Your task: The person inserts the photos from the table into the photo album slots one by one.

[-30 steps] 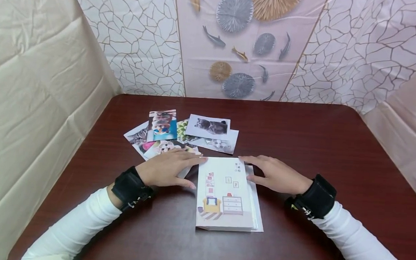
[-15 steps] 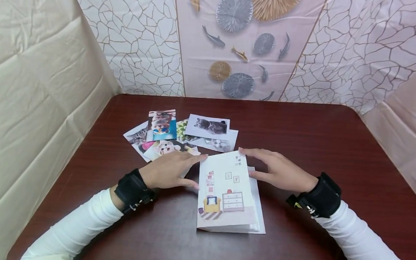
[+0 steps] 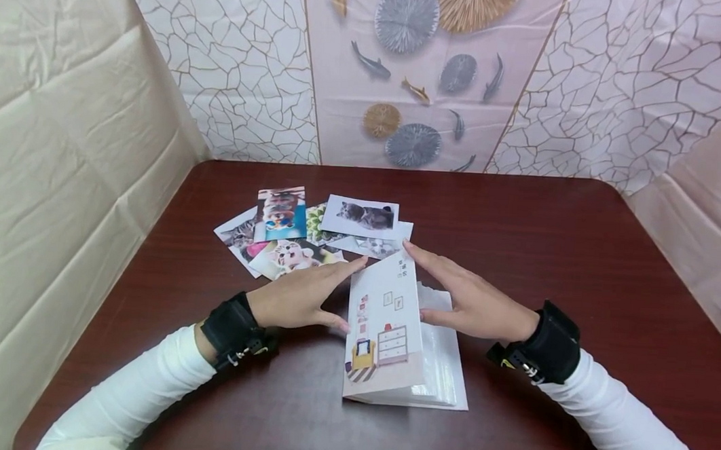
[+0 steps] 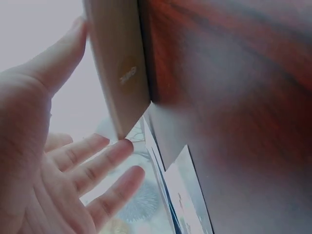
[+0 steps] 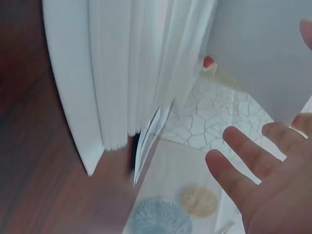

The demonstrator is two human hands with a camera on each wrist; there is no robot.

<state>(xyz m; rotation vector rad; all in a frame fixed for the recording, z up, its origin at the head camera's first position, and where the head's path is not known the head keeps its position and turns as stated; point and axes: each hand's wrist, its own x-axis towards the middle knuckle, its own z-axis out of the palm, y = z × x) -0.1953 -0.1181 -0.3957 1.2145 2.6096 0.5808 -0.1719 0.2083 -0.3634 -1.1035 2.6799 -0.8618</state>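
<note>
A photo album (image 3: 386,328) with a white illustrated front cover stands near the middle of the table in the head view. Its cover is tilted up, showing clear sleeves (image 3: 439,365) beneath; their stacked edges face the right wrist view. My left hand (image 3: 298,296) rests against the spine (image 4: 119,73), thumb and fingertips on its edge, fingers fairly straight. At the cover's free edge, my right hand (image 3: 473,292) holds the raised cover up with extended fingers (image 5: 251,151) near its top corner and the thumb lower down.
Behind the album and to its left lie several overlapping photo prints, among them a grey cat photo (image 3: 361,216) and a blue-toned one (image 3: 281,214). The dark red wooden table (image 3: 549,248) meets a patterned cloth backdrop (image 3: 404,84). Beige cloth (image 3: 76,169) hangs at the left.
My right hand has raised the album's front cover from nearly flat to a steep tilt, moving up and left with it. My left hand has stayed at the spine. The prints lie unmoved.
</note>
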